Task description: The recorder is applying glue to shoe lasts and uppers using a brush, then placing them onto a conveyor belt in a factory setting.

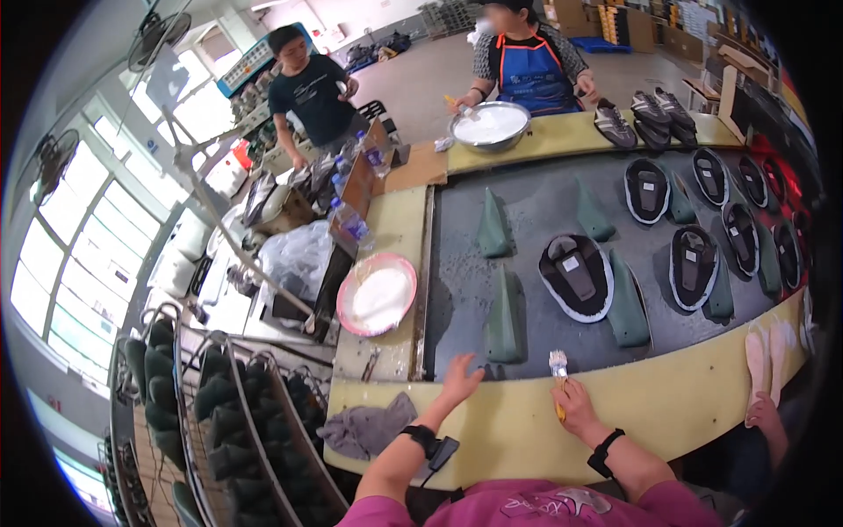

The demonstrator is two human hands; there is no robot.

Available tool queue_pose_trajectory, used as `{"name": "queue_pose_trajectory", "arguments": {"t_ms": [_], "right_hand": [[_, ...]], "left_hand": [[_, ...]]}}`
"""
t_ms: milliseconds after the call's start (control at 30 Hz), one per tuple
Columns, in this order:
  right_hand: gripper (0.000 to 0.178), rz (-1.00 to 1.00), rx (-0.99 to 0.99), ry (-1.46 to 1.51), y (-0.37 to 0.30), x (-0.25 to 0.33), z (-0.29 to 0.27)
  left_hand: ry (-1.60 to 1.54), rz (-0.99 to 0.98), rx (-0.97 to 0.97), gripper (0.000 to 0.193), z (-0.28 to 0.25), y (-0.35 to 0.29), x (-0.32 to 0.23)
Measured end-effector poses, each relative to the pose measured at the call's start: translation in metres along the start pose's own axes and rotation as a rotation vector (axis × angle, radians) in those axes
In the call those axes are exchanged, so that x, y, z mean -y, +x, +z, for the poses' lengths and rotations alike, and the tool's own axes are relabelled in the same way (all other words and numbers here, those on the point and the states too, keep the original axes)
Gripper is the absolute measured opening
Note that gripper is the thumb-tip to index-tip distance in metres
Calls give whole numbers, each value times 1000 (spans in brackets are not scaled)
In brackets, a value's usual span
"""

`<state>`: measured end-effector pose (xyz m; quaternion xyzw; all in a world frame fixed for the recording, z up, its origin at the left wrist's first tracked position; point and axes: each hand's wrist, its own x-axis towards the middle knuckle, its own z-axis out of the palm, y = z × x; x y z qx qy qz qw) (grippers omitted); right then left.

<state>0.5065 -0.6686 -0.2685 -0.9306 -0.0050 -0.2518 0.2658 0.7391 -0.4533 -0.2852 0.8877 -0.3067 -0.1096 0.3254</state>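
My right hand (575, 409) is closed around the yellow handle of a paintbrush (558, 362), whose bristles are coated white and point away over the belt's near edge. My left hand (462, 379) holds nothing; its fingers are spread at the belt's near edge, just short of a green shoe last (503, 323). On the dark belt (465, 290), a black shoe upper (575, 277) with a white rim lies sole side up beside another green last (628, 303). A pink-rimmed basin (341, 303) of white paste stands left of the belt.
A grey cloth (369, 427) lies on the yellow ledge (518, 422). Across the belt, an aproned person holds a brush at a metal bowl (450, 132), near finished shoes (652, 119). A co-worker's hand (767, 416) holds pale soles at right. A last-filled rack (233, 439) stands lower left.
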Motion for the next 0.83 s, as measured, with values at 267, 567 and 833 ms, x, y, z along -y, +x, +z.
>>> {"name": "queue_pose_trajectory", "arguments": {"t_ms": [267, 567, 833], "right_hand": [[33, -135, 64, 24, 15, -13, 13], [32, -289, 90, 294, 54, 49, 38], [32, -383, 96, 312, 165, 131, 108]], "left_hand": [[-36, -255, -487, 32, -83, -151, -36], [-23, -542, -797, 26, -96, -287, -35], [-95, -434, -724, 28, -107, -262, -4]]}}
